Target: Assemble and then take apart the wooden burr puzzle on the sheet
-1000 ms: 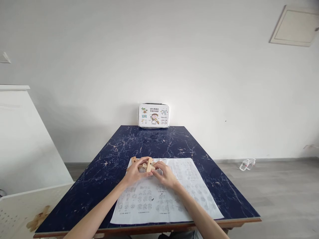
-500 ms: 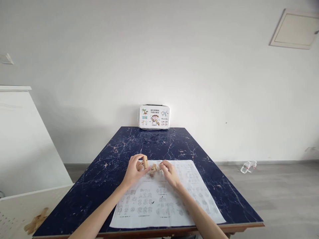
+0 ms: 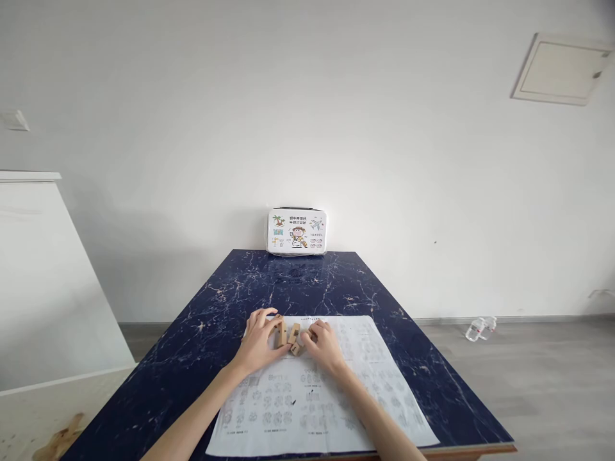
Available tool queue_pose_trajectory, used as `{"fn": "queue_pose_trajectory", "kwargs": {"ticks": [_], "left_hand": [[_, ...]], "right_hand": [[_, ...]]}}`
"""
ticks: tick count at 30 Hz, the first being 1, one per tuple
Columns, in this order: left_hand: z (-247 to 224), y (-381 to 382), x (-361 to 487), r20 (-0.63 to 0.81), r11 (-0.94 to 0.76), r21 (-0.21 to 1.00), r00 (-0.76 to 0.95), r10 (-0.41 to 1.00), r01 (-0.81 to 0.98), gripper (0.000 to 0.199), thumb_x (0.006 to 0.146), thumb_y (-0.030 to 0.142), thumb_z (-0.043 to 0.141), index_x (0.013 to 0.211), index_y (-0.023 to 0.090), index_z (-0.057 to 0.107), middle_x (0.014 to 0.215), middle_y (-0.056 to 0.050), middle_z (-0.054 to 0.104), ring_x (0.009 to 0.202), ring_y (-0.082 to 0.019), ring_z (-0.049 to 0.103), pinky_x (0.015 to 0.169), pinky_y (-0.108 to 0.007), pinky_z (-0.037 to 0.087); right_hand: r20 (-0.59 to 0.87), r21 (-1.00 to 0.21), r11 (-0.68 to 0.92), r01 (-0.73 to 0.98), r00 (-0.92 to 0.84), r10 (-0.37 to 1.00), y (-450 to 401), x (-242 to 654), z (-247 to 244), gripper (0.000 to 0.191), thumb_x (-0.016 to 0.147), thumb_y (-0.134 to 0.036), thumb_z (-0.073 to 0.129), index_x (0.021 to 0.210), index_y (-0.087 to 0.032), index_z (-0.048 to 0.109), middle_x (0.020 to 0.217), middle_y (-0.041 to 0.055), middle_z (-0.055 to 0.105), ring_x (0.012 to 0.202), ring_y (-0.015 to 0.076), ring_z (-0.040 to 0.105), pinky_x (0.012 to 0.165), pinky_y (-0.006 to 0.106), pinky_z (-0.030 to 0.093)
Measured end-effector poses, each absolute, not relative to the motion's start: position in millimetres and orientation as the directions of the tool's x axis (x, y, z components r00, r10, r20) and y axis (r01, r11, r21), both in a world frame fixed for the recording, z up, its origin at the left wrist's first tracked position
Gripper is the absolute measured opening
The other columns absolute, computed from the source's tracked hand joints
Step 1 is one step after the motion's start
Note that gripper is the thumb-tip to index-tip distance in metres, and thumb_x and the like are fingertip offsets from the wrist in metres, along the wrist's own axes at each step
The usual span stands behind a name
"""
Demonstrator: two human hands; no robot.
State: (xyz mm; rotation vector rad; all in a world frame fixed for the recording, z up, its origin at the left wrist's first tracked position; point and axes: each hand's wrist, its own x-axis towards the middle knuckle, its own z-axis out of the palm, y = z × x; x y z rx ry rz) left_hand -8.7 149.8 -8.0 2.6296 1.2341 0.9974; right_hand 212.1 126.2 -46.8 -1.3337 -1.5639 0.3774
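Small notched wooden puzzle pieces lie together near the top of a printed paper sheet (image 3: 269,435). My left hand (image 3: 259,339) curls round one upright wooden puzzle piece (image 3: 282,334), thumb low and fingers over its top. Between the hands sits another notched wooden piece (image 3: 295,339), close to my left thumb tip. My right hand (image 3: 323,347) is closed, thumb and fingers pinching a wooden piece that is mostly hidden behind them. Rows of small diagrams are printed on the sheet under both hands.
The dark blue marbled table (image 3: 288,282) carries a white cartoon-printed case (image 3: 296,232) at its far edge, against the wall. More wooden pieces (image 3: 60,442) lie on a pale surface at lower left. Plastic bottles (image 3: 475,328) lie on the floor at right.
Both hands sit lower in the view, and the camera has tilted slightly. The wooden pieces between them now stand more apart, and my right hand has closed in over its piece.
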Motion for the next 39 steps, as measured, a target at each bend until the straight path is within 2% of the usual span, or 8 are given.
{"fn": "queue_pose_trajectory", "kwargs": {"ticks": [7, 13, 18, 24, 28, 32, 36, 39], "left_hand": [[-11.0, 149.6, -8.6, 0.508, -0.699, 0.266, 0.520, 0.687, 0.664, 0.052, 0.084, 0.049, 0.077, 0.132, 0.032, 0.065, 0.141, -0.010, 0.056, 0.132, -0.039, 0.044, 0.108, -0.057, 0.044], [-4.6, 145.8, -6.2, 0.493, -0.717, 0.266, 0.549, 0.676, 0.644, 0.049, 0.082, 0.048, 0.078, 0.125, 0.030, 0.066, 0.137, -0.008, 0.059, 0.127, -0.037, 0.048, 0.109, -0.056, 0.043], [0.5, 142.2, -5.6, 0.536, -0.729, 0.249, 0.536, 0.652, 0.638, 0.059, 0.077, 0.042, 0.080, 0.132, 0.030, 0.062, 0.136, -0.009, 0.062, 0.127, -0.038, 0.051, 0.108, -0.054, 0.043], [-1.7, 150.4, -11.4, 0.669, -0.598, 0.279, 0.295, 0.682, 0.751, 0.027, 0.101, 0.034, 0.049, 0.121, 0.024, 0.064, 0.129, -0.011, 0.068, 0.125, -0.032, 0.057, 0.106, -0.051, 0.042], [-5.5, 158.5, -15.9, 0.706, -0.522, 0.338, 0.156, 0.691, 0.783, 0.028, 0.105, 0.029, 0.038, 0.114, 0.023, 0.064, 0.121, -0.010, 0.071, 0.117, -0.030, 0.063, 0.099, -0.048, 0.046], [-6.2, 159.2, -16.2, 0.713, -0.548, 0.333, 0.176, 0.679, 0.767, 0.027, 0.106, 0.028, 0.037, 0.112, 0.023, 0.063, 0.118, -0.009, 0.071, 0.115, -0.028, 0.064, 0.096, -0.044, 0.049], [2.3, 150.5, -13.8, 0.718, -0.644, 0.311, 0.271, 0.641, 0.699, 0.021, 0.104, 0.024, 0.042, 0.112, 0.022, 0.061, 0.117, -0.009, 0.068, 0.116, -0.027, 0.062, 0.099, -0.043, 0.047], [12.6, 139.3, -11.0, 0.660, -0.733, 0.296, 0.423, 0.620, 0.613, 0.015, 0.101, 0.027, 0.051, 0.111, 0.023, 0.060, 0.119, -0.008, 0.066, 0.116, -0.026, 0.061, 0.101, -0.041, 0.047]], "right_hand": [[0.499, -0.718, 0.332, 0.612, 0.120, 0.858, 125.0, 211.5, -52.8, 0.026, 0.095, -0.044, 0.062, 0.078, -0.025, 0.067, 0.094, 0.0106, 0.066, 0.095, 0.0308, 0.060, 0.090, 0.043, 0.045], [0.482, -0.710, 0.311, 0.632, 0.114, 0.869, 128.9, 212.9, -58.2, 0.027, 0.097, -0.047, 0.062, 0.083, -0.024, 0.071, 0.082, 0.0088, 0.069, 0.087, 0.0304, 0.062, 0.085, 0.041, 0.043], [0.463, -0.721, 0.314, 0.618, 0.092, 0.882, 129.3, 212.9, -57.7, 0.021, 0.098, -0.041, 0.061, 0.096, -0.024, 0.073, 0.081, 0.0081, 0.074, 0.089, 0.0316, 0.064, 0.087, 0.042, 0.043], [0.436, -0.742, 0.347, 0.573, 0.019, 0.900, 123.6, 212.0, -48.2, 0.025, 0.101, -0.036, 0.053, 0.112, -0.021, 0.070, 0.088, 0.0084, 0.076, 0.088, 0.0286, 0.066, 0.083, 0.040, 0.049], [0.437, -0.743, 0.403, 0.535, -0.068, 0.897, 117.4, 209.7, -41.0, 0.025, 0.098, -0.027, 0.054, 0.119, -0.021, 0.067, 0.100, 0.0077, 0.077, 0.093, 0.0253, 0.069, 0.084, 0.035, 0.051], [0.446, -0.730, 0.489, 0.477, -0.210, 0.870, 111.6, 207.0, -35.5, 0.029, 0.095, -0.019, 0.055, 0.121, -0.023, 0.065, 0.108, 0.0059, 0.079, 0.095, 0.0225, 0.070, 0.085, 0.033, 0.051], [0.415, -0.741, 0.504, 0.444, -0.287, 0.863, 106.6, 205.5, -30.9, 0.039, 0.090, -0.009, 0.049, 0.123, -0.023, 0.064, 0.108, 0.0033, 0.081, 0.074, 0.0180, 0.067, 0.078, 0.031, 0.051], [0.393, -0.763, 0.489, 0.422, -0.297, 0.870, 103.2, 204.9, -26.2, 0.043, 0.085, -0.005, 0.047, 0.120, -0.022, 0.065, 0.106, 0.0021, 0.082, 0.070, 0.0166, 0.065, 0.074, 0.029, 0.049]]}}
